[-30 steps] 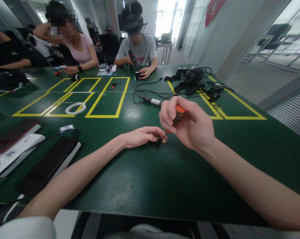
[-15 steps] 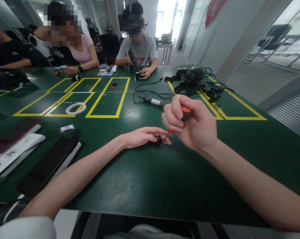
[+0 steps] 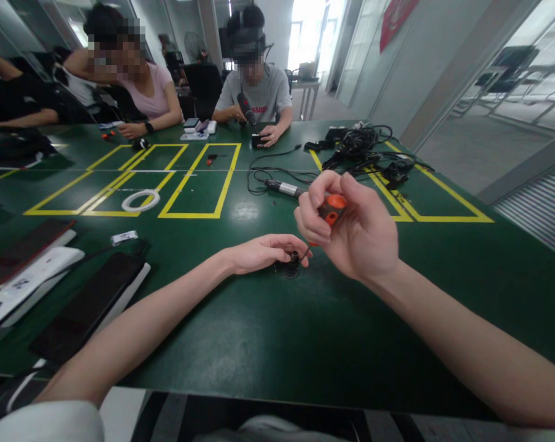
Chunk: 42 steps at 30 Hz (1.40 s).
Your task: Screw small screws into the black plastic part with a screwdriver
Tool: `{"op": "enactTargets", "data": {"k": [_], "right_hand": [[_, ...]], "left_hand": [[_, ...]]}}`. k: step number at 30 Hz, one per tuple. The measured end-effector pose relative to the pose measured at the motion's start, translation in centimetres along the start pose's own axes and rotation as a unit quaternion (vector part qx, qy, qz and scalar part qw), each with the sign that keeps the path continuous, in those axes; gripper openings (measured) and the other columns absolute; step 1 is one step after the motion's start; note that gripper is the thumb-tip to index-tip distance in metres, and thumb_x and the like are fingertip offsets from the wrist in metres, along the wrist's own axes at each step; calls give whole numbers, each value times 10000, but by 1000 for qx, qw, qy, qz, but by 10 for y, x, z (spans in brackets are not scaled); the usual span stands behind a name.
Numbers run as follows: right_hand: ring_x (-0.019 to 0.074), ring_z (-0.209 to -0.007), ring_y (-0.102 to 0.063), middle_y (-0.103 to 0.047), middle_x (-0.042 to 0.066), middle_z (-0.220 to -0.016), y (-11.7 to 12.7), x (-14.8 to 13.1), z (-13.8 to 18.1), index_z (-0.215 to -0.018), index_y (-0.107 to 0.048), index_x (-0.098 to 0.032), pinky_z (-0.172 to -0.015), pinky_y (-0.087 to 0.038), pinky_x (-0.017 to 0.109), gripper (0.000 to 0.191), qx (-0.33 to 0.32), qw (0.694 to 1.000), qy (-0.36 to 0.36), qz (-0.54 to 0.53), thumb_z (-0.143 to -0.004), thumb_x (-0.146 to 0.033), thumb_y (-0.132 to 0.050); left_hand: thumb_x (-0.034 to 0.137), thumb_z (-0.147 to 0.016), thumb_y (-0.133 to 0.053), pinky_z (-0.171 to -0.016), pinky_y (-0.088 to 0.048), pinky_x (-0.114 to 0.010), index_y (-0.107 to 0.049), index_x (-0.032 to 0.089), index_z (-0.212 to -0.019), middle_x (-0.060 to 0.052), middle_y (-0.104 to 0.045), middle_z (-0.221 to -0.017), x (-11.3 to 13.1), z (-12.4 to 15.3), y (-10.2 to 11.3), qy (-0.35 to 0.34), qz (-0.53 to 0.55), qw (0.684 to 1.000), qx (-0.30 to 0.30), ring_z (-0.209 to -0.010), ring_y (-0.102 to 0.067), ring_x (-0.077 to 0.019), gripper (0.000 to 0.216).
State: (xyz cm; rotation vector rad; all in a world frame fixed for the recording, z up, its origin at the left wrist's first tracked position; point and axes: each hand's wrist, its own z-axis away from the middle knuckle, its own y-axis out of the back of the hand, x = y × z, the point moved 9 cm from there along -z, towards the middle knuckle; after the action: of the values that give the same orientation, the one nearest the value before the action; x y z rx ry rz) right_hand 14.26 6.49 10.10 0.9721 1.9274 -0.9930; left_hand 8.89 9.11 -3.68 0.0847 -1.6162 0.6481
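Note:
My right hand [image 3: 346,227] is wrapped round the orange and black handle of a screwdriver [image 3: 333,210]. Its thin shaft slants down to the left, and the tip meets the side of a small dark round part [image 3: 290,267] with a short upright post. That part stands on the green table top. My left hand [image 3: 271,253] curls round it from behind, thumb on the near side and fingers on the far side, steadying it against the table. The exact kind of the dark part is too small to make out.
Beyond my hands lies a corded tool with a silver band [image 3: 287,188]. A heap of black cables [image 3: 358,147] is at the back right. A white tape roll [image 3: 140,200] and phones [image 3: 91,304] lie to the left. Across the table a co-worker [image 3: 254,92] holds a power screwdriver.
The screwdriver handle has turned and tipped slightly in my right hand, which has shifted a little left. My left hand and the dark part stay almost in place.

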Motion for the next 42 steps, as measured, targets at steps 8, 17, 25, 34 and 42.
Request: {"op": "enactTargets", "data": {"k": [8,17,25,34,42], "right_hand": [[104,-476,-398,-465,-34,-564,3,2,-1,-642,-485,-212,-474,-355,261,440,5,1000,-10,27,-965,-481,-614],[114,-453,-381,-514,-35,-575,3,3,0,-719,-503,-229,-443,-338,260,353,12,1000,-11,-7,-943,-471,-631],[102,-425,-301,-382,-73,-493,2,5,1,-709,-519,-226,-427,-301,248,377,3,999,-28,-18,-939,-502,-633],[106,-456,-412,-477,-44,-556,12,9,-2,-729,-559,-210,-437,-346,249,365,53,998,-33,-5,-953,-490,-623],[113,-503,-463,-559,-35,-618,12,4,-1,-751,-535,-220,-461,-375,239,305,59,998,-1,6,-909,-429,-692]], "left_hand": [[123,-770,-736,-983,-420,-345,-751,161,-975,-50,-739,-958,-1,1,3,-1,12,1000,14,-952,-651,-173,209],[132,-771,-714,-1041,-427,-356,-787,166,-1005,-83,-787,-1020,-3,1,4,7,7,1000,16,-1023,-685,-200,248],[136,-789,-692,-1041,-430,-373,-797,147,-930,-82,-774,-936,-1,1,2,16,-21,999,17,-965,-668,-199,176],[109,-766,-698,-1024,-416,-361,-773,155,-976,-63,-753,-953,2,1,2,2,-11,1000,23,-944,-658,-179,227],[112,-746,-716,-1012,-419,-360,-757,158,-950,-57,-745,-946,-1,2,5,4,1,999,34,-944,-654,-178,213]]}}
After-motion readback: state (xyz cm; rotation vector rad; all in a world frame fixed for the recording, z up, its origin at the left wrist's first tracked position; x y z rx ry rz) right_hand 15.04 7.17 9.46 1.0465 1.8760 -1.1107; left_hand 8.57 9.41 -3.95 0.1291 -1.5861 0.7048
